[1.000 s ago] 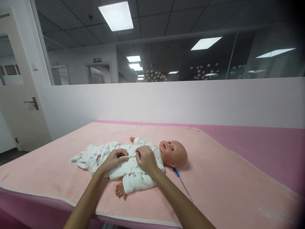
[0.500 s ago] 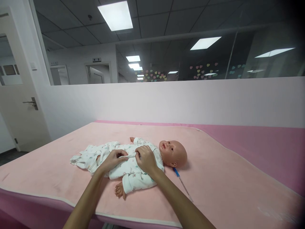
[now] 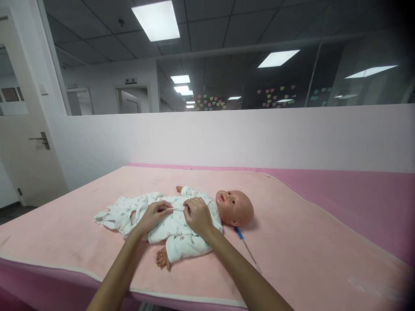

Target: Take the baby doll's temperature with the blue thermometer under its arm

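A baby doll (image 3: 236, 208) lies on its back with its head to the right, dressed in a white printed top (image 3: 191, 246) and matching white trousers (image 3: 116, 216). My left hand (image 3: 156, 215) pinches the front of the top near the doll's belly, thumb and fingers together on the cloth. Closer to the doll's chest, my right hand (image 3: 198, 216) has its fingers curled onto the same front edge of the top. Between both hands the cloth is drawn into a slightly raised line. The right fingertips are partly hidden behind the hand.
A pink padded mat (image 3: 308, 259) with a white edge lies under the doll. By the doll's head lies a thin stick with a blue end (image 3: 239, 233). Behind the mat stands a white half-wall (image 3: 227, 140) with glass above; a door (image 3: 29, 155) is at left.
My left thumb has closed in toward the fingers on the cloth. The right hand and the doll stay nearly where they were.
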